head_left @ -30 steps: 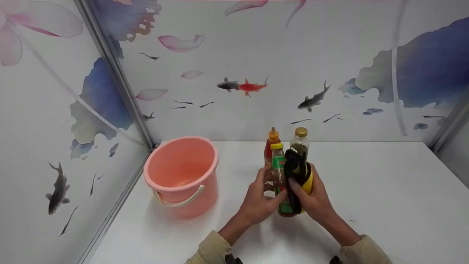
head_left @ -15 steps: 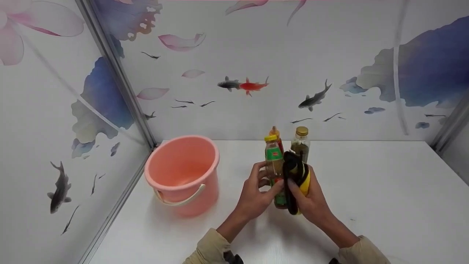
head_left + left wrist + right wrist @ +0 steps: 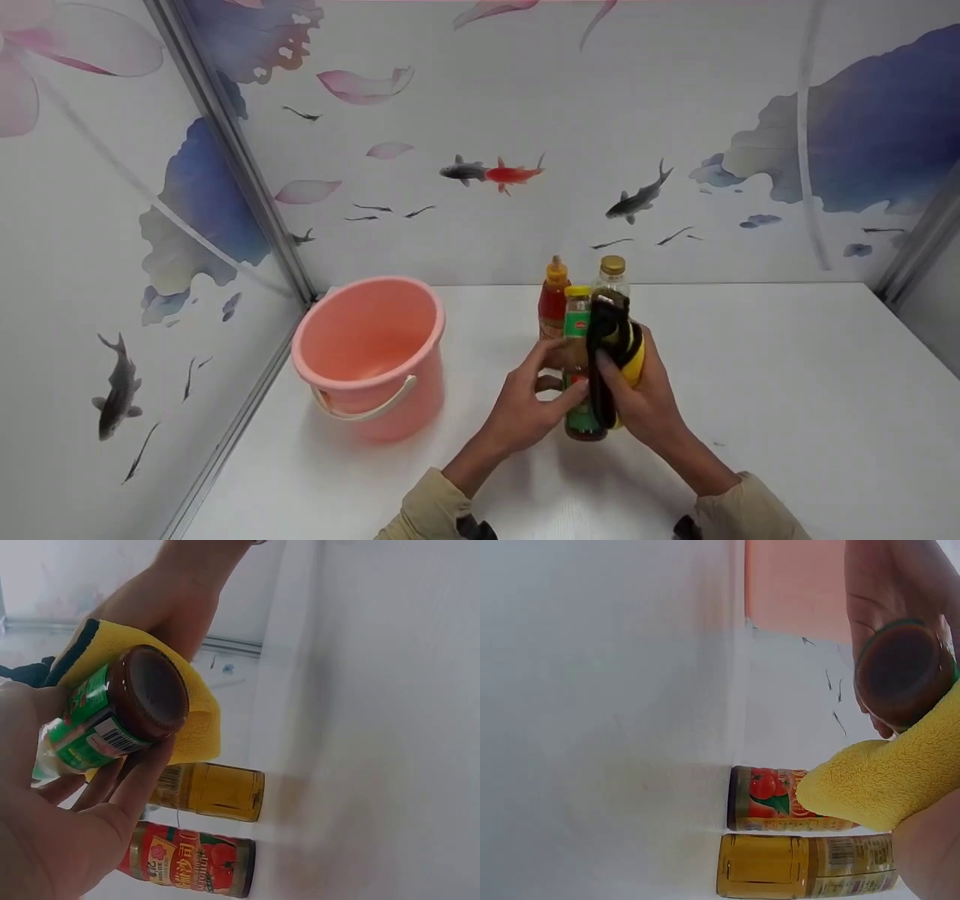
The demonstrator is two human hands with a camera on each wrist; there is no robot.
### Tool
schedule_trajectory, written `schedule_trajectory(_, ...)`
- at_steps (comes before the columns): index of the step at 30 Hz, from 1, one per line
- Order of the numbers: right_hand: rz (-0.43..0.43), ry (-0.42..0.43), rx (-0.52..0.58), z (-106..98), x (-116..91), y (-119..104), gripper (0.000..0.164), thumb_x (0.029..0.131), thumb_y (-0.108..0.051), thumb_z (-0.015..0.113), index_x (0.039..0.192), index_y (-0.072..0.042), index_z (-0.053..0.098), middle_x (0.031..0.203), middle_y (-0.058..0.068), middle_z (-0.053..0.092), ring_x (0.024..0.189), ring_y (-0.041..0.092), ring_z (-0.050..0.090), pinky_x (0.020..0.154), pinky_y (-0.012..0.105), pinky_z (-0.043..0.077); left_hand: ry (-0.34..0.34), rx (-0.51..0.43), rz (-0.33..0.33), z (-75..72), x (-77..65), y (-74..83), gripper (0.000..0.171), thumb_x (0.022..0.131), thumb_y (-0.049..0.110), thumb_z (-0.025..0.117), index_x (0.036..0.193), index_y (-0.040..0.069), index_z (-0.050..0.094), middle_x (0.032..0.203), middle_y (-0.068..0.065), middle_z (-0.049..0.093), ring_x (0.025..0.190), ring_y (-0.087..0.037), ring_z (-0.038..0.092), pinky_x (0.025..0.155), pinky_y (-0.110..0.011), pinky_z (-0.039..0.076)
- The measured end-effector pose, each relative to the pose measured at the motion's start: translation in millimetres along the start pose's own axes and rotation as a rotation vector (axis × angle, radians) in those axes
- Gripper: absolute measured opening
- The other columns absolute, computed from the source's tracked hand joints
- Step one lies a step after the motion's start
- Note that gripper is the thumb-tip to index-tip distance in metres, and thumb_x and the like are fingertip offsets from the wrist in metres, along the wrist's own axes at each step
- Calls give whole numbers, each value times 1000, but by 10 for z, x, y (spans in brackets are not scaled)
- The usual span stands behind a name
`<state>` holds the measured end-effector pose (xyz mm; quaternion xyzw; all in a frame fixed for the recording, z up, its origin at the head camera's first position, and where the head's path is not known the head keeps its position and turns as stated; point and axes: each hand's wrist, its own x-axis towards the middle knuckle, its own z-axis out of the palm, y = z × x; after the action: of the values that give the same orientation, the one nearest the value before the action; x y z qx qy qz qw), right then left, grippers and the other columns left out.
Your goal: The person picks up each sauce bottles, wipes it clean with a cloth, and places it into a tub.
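My left hand (image 3: 541, 381) grips a small bottle (image 3: 578, 352) with a green label and a yellow cap, thumb and fingers curled round its lower half. My right hand (image 3: 628, 391) holds a yellow and black cloth (image 3: 616, 349) pressed against the bottle's right side. The left wrist view shows the bottle's dark base (image 3: 154, 690) off the table, with the yellow cloth (image 3: 191, 720) behind it. In the right wrist view the same base (image 3: 904, 671) sits above the cloth (image 3: 885, 780).
A red sauce bottle (image 3: 553, 300) and a clear bottle with a gold cap (image 3: 613, 271) stand just behind the hands. A pink bucket (image 3: 367, 352) with a white handle stands at the left by the wall corner. The white table (image 3: 787, 390) stretches out to the right.
The held bottle rose and leaned left half a second ago; now it is lower and upright. The cloth has stayed against its right side.
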<state>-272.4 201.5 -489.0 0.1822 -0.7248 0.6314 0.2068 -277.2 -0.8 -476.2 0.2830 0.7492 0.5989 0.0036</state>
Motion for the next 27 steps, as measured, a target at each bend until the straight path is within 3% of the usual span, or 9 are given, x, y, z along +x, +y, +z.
schedule_trajectory(4,-25,19,2,-37,23,-17,45,108,-6,65,149,-11,49,118,6,64,94,25,67,82,29,63,-61,-8,-34,2,-22,-5,55,104,38,74,154,39,50,140,8,66,126,-8,64,100,-27,60)
schedule_trajectory(8,-29,20,5,-48,28,-18,44,108,-6,64,149,-11,48,119,7,63,94,25,66,83,29,63,-77,-16,-62,10,-31,-2,55,104,38,74,154,40,50,143,10,65,129,-7,63,101,-26,59)
schedule_trajectory(13,-4,18,14,-51,21,-22,44,109,-9,63,150,-11,47,119,7,62,95,25,65,83,29,63,-61,-26,-71,34,-45,1,56,105,39,73,155,40,50,145,9,65,130,-9,64,101,-30,61)
schedule_trajectory(20,-8,2,7,-50,15,-31,45,110,-9,61,152,-10,45,123,8,62,100,23,65,87,27,62,-26,-79,-98,57,-33,-13,55,104,41,73,154,40,48,143,9,68,115,-10,73,97,-29,63)
schedule_trajectory(27,43,5,19,-19,-4,-4,45,108,-10,66,149,-13,47,122,5,64,101,25,67,87,28,62,39,-77,-62,45,-20,-29,50,105,39,73,149,32,50,142,7,71,122,-12,72,103,-32,60)
